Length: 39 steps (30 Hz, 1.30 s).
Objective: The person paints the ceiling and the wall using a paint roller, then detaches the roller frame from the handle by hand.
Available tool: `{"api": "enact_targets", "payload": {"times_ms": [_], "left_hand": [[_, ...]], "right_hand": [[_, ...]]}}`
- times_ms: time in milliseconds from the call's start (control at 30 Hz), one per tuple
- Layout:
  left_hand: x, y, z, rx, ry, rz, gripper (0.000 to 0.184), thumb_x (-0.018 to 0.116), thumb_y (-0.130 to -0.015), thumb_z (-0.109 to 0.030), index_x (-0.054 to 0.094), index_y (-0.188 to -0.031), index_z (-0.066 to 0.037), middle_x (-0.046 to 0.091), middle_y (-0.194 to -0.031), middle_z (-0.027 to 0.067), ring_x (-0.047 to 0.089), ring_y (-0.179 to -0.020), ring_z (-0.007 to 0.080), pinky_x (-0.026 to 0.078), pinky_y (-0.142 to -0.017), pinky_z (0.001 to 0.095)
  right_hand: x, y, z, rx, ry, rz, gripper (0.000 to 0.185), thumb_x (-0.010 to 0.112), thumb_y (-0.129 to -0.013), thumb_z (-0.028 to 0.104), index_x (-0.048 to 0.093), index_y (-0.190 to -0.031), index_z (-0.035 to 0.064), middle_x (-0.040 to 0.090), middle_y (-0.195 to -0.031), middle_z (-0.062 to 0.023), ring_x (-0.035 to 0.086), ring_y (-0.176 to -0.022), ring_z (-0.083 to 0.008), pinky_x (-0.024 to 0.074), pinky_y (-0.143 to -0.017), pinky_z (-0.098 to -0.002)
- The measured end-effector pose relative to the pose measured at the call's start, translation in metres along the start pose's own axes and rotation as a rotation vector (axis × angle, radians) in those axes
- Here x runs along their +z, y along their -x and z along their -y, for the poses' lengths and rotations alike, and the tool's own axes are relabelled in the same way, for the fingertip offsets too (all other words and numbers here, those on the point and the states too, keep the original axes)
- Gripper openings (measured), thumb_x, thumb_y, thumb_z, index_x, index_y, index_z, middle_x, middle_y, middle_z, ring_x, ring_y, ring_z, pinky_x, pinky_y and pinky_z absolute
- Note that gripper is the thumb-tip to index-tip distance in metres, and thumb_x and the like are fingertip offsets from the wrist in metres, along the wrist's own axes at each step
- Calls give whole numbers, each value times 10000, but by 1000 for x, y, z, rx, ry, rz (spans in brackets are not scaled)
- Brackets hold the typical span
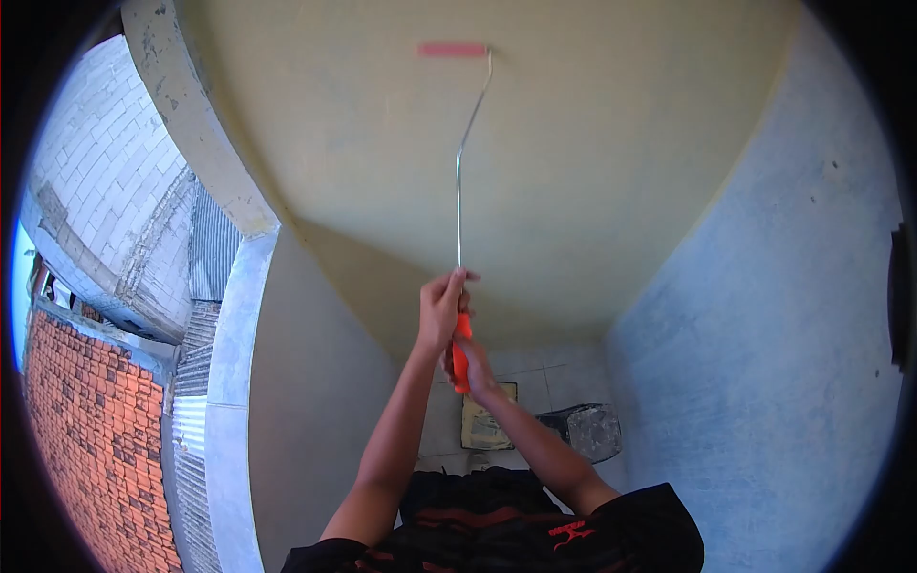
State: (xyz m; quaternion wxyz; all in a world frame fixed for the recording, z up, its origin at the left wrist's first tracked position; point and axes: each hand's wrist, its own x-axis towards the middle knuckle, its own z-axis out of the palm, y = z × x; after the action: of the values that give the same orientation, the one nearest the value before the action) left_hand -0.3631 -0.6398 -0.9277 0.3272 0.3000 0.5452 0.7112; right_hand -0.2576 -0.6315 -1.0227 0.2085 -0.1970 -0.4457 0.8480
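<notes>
Above left hand (441, 307) and right hand (474, 367), paint roller (458, 210), handle end (460, 368) in their grip.

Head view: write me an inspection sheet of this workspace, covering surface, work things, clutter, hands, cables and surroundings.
Surface: yellowish-beige wall, shadow across its lower part.
Work things: paint roller with a pink sleeve, slightly blurred, and an orange handle; sleeve contact with the wall cannot be confirmed.
Clutter: stained yellowish flat piece and grey object on the tiled floor; too unclear to identify.
Hands: left hand grips around the handle's top; right hand grips lower down.
Cables: nothing seen.
Surroundings: blue-grey wall at picture right; grey half-height wall at picture left, with block wall, corrugated sheets and orange roof tiles beyond.
</notes>
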Motion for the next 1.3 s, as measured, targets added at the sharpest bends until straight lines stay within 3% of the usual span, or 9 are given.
{"api": "enact_targets", "payload": {"times_ms": [200, 300, 600, 700, 767, 833, 967, 1067, 1300], "left_hand": [[-16, 84, 168, -202, 0, -44, 429, 539, -1055, -359, 702, -995, 32, 489, -613, -9, 482, -532, 77, 462, -500, 274], [-14, 81, 162, -218, 47, -53, 434, 531, -1059, -354, 707, -1007, 39, 499, -608, 0, 507, -526, 87, 470, -501, 280], [10, -64, -99, 304, -213, 26, 452, 516, -1059, -356, 718, -1021, 47, 546, -649, 16, 525, -610, 104, 485, -643, 277], [18, -75, -138, 331, -119, 69, 431, 527, -1056, -339, 723, -1031, 44, 532, -607, 17, 542, -590, 102, 469, -592, 266], [16, -70, -118, 357, -125, 72, 438, 522, -1058, -345, 720, -1030, 45, 526, -601, 20, 564, -584, 111, 478, -586, 277], [8, -49, -72, 174, -164, 97, 447, 516, -1064, -348, 704, -1048, 57, 581, -649, 38, 622, -650, 130, 514, -647, 299], [0, 12, 102, -47, -103, 100, 454, 513, -1064, -371, 713, -1060, 37, 667, -720, 77, 665, -693, 128, 523, -636, 280], [10, 63, 176, -177, -14, 73, 465, 503, -1068, -377, 698, -1050, 45, 675, -752, 89, 682, -741, 153, 535, -678, 286], [-11, 86, 223, -324, -136, 113, 491, 500, -1063, -412, 700, -1058, 36, 702, -799, 97, 683, -727, 153, 530, -686, 276]], "right_hand": [[-77, 76, -128, 264, 171, -284, 521, 467, -1016, 576, 505, -757, 125, 490, -537, -8, 500, -403, -140, 385, -384, -298], [-72, 74, -130, 225, 114, -305, 540, 523, -991, 596, 505, -718, 130, 457, -532, 17, 451, -379, -119, 346, -363, -296], [55, -41, 109, -162, 191, -102, 579, 456, -998, 646, 477, -765, 118, 456, -520, 10, 454, -401, -104, 366, -386, -273], [69, -40, 131, -214, 130, -81, 586, 421, -1001, 665, 481, -813, 113, 476, -541, 4, 463, -416, -105, 374, -400, -270], [59, -37, 123, -235, 91, -73, 591, 401, -1004, 671, 486, -837, 110, 485, -554, 2, 466, -423, -106, 377, -406, -270], [22, -26, 76, -187, 185, -83, 613, 375, -1007, 678, 512, -835, 105, 490, -564, 2, 465, -424, -105, 378, -406, -275], [-67, 35, -39, 36, 213, -271, 634, 403, -990, 697, 525, -773, 113, 478, -546, 7, 470, -422, -108, 347, -396, -271], [-111, 80, -95, 156, 212, -310, 654, 415, -971, 723, 511, -744, 117, 462, -543, 16, 448, -405, -108, 322, -379, -276], [-118, 100, -143, 263, 222, -380, 683, 412, -946, 759, 500, -721, 120, 440, -513, 7, 443, -380, -127, 331, -363, -303]]}}
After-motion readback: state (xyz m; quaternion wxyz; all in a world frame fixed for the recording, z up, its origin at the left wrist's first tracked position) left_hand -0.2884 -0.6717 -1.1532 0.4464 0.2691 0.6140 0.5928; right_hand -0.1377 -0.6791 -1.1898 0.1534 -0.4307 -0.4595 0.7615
